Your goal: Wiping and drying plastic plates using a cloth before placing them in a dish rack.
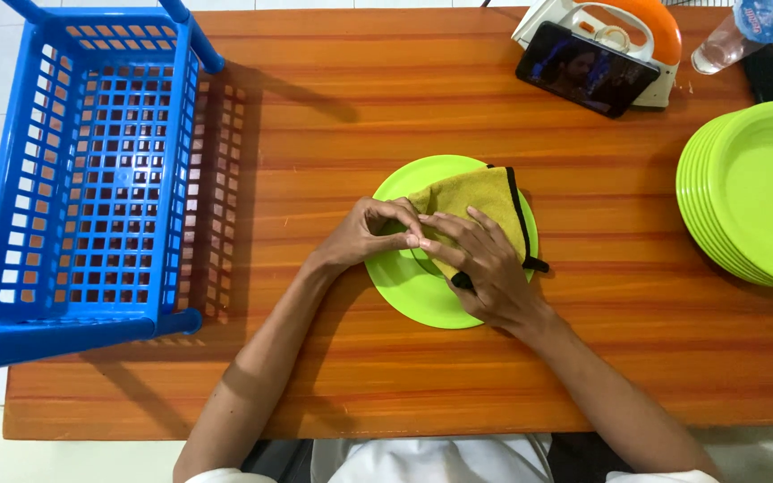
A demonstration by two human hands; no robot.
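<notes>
A green plate [404, 286] lies mid-counter [315, 376]. On the plate, the right hand [485, 268] presses a yellow cloth [480, 201] flat, fingers spread; the left hand [364, 234] pinches the cloth's near corner, steadying it. The blue basket [91, 170] stands well left of the plate.

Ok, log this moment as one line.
left hand: on cloth edge | right hand: on cloth | cloth on plate

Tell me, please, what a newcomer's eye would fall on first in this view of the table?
Probably the bright green plate at the middle of the wooden table, where the left hand and right hand meet over a yellow cloth lying on it. Next, the big blue basket at the left edge, and the stack of green plates at the right.
</notes>
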